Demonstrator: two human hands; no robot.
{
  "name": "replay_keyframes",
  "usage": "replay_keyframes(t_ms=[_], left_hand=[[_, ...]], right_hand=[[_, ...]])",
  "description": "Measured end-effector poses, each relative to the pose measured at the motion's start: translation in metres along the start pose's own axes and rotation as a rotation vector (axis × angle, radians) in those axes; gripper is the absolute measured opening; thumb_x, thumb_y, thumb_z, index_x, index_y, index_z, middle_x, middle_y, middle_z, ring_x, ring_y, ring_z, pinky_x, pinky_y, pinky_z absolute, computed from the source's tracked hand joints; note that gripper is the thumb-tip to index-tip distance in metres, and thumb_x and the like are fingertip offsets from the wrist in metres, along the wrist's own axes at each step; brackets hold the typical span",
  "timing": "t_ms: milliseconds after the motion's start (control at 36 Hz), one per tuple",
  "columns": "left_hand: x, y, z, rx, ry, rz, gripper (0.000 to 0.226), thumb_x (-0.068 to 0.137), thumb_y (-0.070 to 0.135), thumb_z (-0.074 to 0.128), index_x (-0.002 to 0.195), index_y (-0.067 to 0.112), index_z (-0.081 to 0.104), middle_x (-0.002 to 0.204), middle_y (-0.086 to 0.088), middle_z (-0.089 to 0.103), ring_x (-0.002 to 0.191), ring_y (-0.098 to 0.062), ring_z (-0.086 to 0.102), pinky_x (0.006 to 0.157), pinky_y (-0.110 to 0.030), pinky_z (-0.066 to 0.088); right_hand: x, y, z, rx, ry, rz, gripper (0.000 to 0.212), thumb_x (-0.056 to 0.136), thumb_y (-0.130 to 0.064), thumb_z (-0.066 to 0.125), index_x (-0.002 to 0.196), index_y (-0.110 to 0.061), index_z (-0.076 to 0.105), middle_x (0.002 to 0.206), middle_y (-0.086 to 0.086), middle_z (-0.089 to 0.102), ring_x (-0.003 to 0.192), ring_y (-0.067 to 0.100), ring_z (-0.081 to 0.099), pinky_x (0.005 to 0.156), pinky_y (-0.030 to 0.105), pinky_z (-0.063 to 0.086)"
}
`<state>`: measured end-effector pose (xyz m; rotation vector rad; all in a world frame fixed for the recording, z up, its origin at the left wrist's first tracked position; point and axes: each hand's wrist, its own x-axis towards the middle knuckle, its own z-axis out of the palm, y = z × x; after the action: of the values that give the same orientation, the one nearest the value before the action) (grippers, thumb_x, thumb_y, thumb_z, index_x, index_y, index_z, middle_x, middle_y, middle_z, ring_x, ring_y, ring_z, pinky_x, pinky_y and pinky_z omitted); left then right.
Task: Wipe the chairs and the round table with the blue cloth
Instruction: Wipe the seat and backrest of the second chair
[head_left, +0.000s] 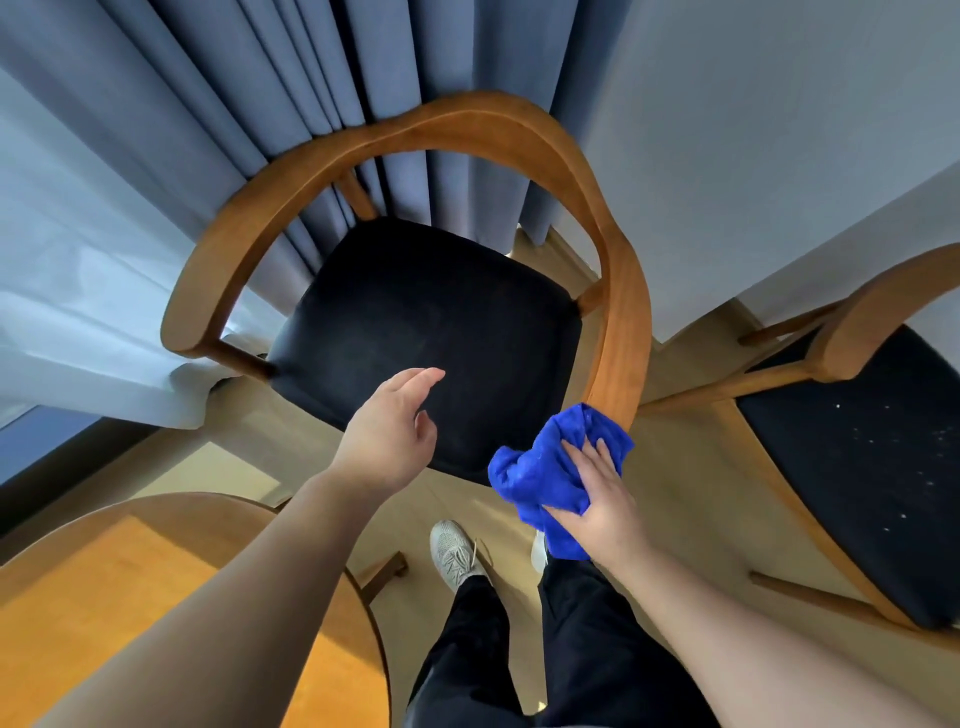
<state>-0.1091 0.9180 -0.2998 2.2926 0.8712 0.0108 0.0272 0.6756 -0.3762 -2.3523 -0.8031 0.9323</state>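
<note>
Right hand (597, 499) grips the bunched cloth (540, 467), fingers (602, 452) laid over its top. Cloth touches the near end of the chair (441, 124) right armrest, part of it hanging under the palm. Left hand (389, 431) holds nothing, fingers loose and slightly apart, hovering over the front of the dark seat (431, 312). Second chair (857, 332) at right, white specks on its seat. Round bench (130, 571) lower left. Curtain (234, 78) behind the chair. Shoe (454, 553) on floor (675, 467).

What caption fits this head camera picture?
Right hand holds blue cloth against the chair's armrest; left hand hovers above seat.
</note>
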Motion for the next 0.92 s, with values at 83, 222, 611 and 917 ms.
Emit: replay_keyframes(t_ms=[83,222,611,917], left_hand=[[-0.002,0.000,-0.002,0.002,0.001,0.009,0.052,0.087,0.005,0.045,0.136,0.021,0.043,0.137,0.005,0.046,0.112,-0.017,0.051,0.086,-0.019,0.039],[-0.002,0.005,-0.007,0.013,0.015,0.013,0.051,0.087,0.005,0.046,0.136,0.022,0.043,0.136,0.006,0.046,0.112,-0.015,0.051,0.085,-0.017,0.037],[0.007,0.032,-0.063,0.045,0.159,0.074,0.052,0.088,0.008,0.048,0.136,0.026,0.043,0.138,0.006,0.046,0.119,-0.014,0.048,0.095,-0.024,0.039],[0.015,0.031,-0.118,0.084,0.231,0.090,0.050,0.089,0.011,0.050,0.137,0.026,0.042,0.141,0.005,0.044,0.125,-0.015,0.045,0.098,-0.024,0.035]], right_hand=[[-0.018,0.007,0.009,-0.024,-0.031,-0.094,0.071,0.083,-0.017,0.073,0.145,-0.020,0.038,0.154,-0.012,0.018,0.146,0.013,0.002,0.115,0.031,0.021],[-0.031,0.012,0.013,-0.184,-0.107,-0.143,0.062,0.089,-0.006,0.058,0.145,-0.022,0.038,0.156,-0.007,0.019,0.146,0.012,-0.002,0.116,0.024,0.012],[0.000,-0.061,-0.060,-0.333,-0.234,-0.153,0.072,0.082,-0.015,0.062,0.148,-0.027,0.035,0.152,-0.005,0.030,0.140,0.017,0.024,0.110,0.022,0.021],[0.054,-0.124,-0.137,-0.658,-0.193,-0.340,0.076,0.085,-0.014,0.061,0.151,-0.025,0.025,0.161,-0.007,0.010,0.144,0.020,0.018,0.112,0.034,0.029]])
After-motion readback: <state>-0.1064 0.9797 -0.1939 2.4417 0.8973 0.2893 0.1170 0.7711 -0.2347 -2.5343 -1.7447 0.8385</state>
